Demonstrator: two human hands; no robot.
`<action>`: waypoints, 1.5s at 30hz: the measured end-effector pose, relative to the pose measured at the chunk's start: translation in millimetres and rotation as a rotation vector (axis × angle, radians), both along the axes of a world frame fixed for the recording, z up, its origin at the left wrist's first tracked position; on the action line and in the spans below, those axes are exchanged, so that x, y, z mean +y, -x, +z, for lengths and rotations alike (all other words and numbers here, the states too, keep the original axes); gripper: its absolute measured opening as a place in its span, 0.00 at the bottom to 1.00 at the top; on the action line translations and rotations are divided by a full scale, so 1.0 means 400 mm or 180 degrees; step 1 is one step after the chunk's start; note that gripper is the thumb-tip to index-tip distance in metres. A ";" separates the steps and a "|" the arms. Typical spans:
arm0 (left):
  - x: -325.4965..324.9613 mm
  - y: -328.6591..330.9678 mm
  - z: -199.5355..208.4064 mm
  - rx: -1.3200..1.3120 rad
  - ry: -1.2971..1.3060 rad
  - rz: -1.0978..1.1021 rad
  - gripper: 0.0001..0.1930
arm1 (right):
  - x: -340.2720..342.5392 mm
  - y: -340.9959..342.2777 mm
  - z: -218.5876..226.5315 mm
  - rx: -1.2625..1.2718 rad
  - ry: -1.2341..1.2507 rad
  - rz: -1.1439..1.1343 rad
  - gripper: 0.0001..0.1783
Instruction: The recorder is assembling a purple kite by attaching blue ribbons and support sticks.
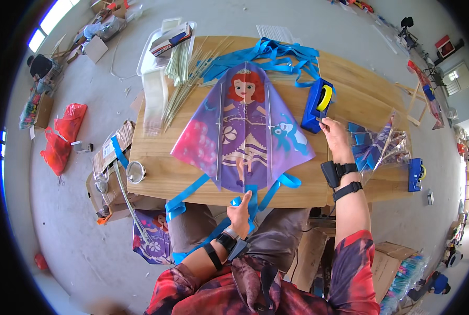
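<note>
A purple kite (208, 142) printed with a red-haired figure in a gown lies flat on the wooden table, thin rods running down it. At its lower edge, my left hand (238, 214) is closed on a blue ribbon (253, 202), one finger pressing the ribbon's end against the kite. More ribbon trails from both sides of that edge and over my lap. To the right of the kite, my right hand (336, 137) pinches at the front end of a blue tape dispenser (313, 107) with a yellow-cored roll. Whatever sits between those fingertips is too small to make out.
Blue ribbons (276, 52) are heaped along the table's far edge. Thin sticks (184, 94) lie at the left beside a white tray (144, 55). Plastic-wrapped kites (379, 142) and a second dispenser (415, 174) are at the right. A metal cup (136, 171) stands near the left edge.
</note>
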State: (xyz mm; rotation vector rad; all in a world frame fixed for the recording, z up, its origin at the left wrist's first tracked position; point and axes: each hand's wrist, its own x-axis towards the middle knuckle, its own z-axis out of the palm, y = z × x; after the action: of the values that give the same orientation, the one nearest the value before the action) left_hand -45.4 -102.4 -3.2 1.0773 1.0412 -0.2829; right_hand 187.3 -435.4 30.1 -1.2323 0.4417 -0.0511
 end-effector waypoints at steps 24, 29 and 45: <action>0.004 0.006 -0.021 -0.0025 0.0019 -0.0004 0.23 | 0.210 0.222 0.064 0.0255 0.0265 0.0444 0.19; -0.001 0.003 -0.017 0.0004 -0.0054 -0.0063 0.23 | 0.403 0.374 0.101 0.0687 0.0024 0.1583 0.24; -0.008 0.007 -0.044 0.0021 -0.0247 -0.0025 0.25 | 0.502 0.479 -0.045 0.1239 -0.0389 0.1559 0.23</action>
State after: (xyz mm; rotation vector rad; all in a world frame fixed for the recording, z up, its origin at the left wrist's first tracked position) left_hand -48.1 -105.5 -20.7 1.1510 1.0614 -0.2543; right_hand -4.3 -234.4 12.3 -1.2012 0.4587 0.6336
